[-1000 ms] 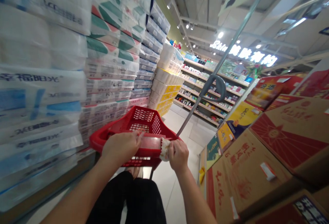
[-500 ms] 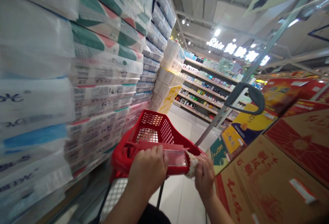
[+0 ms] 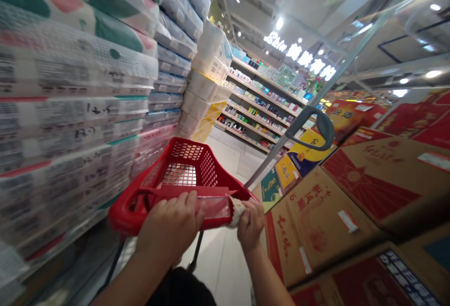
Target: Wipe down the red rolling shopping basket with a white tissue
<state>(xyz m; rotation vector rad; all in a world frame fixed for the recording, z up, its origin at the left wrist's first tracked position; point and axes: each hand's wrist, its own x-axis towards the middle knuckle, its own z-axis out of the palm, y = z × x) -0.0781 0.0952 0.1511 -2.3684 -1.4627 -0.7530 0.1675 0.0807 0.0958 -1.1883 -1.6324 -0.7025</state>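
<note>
A red shopping cart (image 3: 211, 167) with perforated basket walls stands in front of me, its basket showing nothing inside. My left hand (image 3: 172, 224) is wrapped over the left part of the cart's handle (image 3: 214, 207), fingers closed around it. At the handle's right end my right hand (image 3: 250, 224) is closed beside a crumpled whitish item (image 3: 236, 211), which lies against the handle; whether the fingers grip this item or the bar under it is hard to tell.
Stacked tissue packs (image 3: 77, 76) line the left side. Cardboard boxes (image 3: 316, 217) are piled on the right, near a slanted metal pole (image 3: 274, 156) with a grey loop (image 3: 321, 130). Product shelves (image 3: 260, 104) stand ahead, beyond a pale tiled floor (image 3: 228, 156).
The view has shifted, so the cart and both hands appear further left. The tissue stacks and boxes have come nearer, with more boxes showing at lower right. Both hands keep their hold.
</note>
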